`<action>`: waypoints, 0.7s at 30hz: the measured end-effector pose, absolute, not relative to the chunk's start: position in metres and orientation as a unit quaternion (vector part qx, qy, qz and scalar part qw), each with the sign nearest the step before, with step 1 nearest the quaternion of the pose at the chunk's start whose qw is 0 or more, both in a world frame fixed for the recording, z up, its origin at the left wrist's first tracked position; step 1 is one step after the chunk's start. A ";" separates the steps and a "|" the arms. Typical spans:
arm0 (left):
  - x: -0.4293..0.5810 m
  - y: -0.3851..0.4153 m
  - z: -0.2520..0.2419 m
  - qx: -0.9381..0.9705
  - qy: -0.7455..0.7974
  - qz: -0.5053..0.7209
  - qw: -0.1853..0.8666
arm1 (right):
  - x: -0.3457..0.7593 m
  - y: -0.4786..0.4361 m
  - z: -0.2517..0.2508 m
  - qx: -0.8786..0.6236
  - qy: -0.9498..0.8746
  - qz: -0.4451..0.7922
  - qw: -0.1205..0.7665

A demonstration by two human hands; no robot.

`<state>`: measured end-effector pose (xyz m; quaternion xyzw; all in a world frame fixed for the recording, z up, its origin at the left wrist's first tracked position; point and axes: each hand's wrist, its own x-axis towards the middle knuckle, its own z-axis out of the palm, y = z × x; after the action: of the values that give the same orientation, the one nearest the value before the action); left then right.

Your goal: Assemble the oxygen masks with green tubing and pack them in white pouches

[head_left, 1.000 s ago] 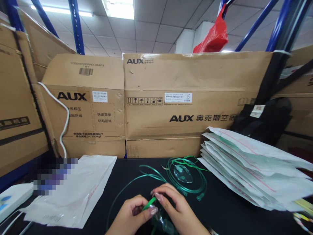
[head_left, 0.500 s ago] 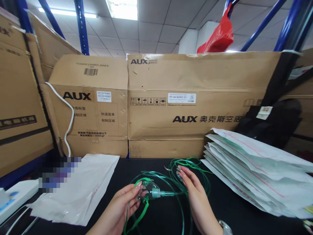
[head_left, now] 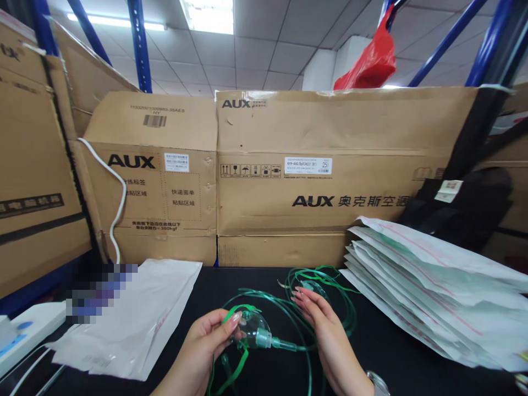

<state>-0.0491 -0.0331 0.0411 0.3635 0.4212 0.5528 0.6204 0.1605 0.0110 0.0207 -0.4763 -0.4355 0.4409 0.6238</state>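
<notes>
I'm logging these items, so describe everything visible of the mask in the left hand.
The mask is clear, plastic-looking and cup-shaped, with a green strap and a pale green connector joined to green tubing. The left hand grips its edge and hides part of it, over the black table; the connector points right.

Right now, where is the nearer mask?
Low in the head view, just left of centre, the nearer mask is in the left hand, with the right hand to its right.
</notes>
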 end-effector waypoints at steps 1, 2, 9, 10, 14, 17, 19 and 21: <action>-0.049 -0.033 0.042 0.375 0.422 0.553 0.613 | 0.161 0.011 0.020 -0.474 -0.433 0.444 0.625; -0.048 -0.034 0.042 0.391 0.424 0.556 0.598 | 0.160 0.011 0.020 -0.472 -0.430 0.447 0.627; -0.038 -0.041 0.044 0.506 0.412 0.602 0.460 | 0.158 0.007 0.024 -0.464 -0.438 0.442 0.630; -0.037 -0.043 0.044 0.510 0.413 0.605 0.451 | 0.157 0.006 0.025 -0.464 -0.439 0.441 0.630; -0.035 -0.047 0.045 0.540 0.425 0.589 0.427 | 0.157 0.005 0.025 -0.460 -0.438 0.449 0.628; -0.035 -0.048 0.047 0.548 0.429 0.580 0.423 | 0.157 0.006 0.025 -0.457 -0.442 0.454 0.625; -0.036 -0.047 0.048 0.528 0.429 0.581 0.446 | 0.157 0.006 0.025 -0.459 -0.448 0.448 0.623; -0.039 -0.045 0.049 0.473 0.427 0.581 0.507 | 0.157 0.005 0.027 -0.465 -0.451 0.433 0.627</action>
<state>-0.0386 -0.0448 0.0488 0.4728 0.4271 0.5807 0.5067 0.1569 0.0049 0.0275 -0.4654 -0.4507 0.4326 0.6270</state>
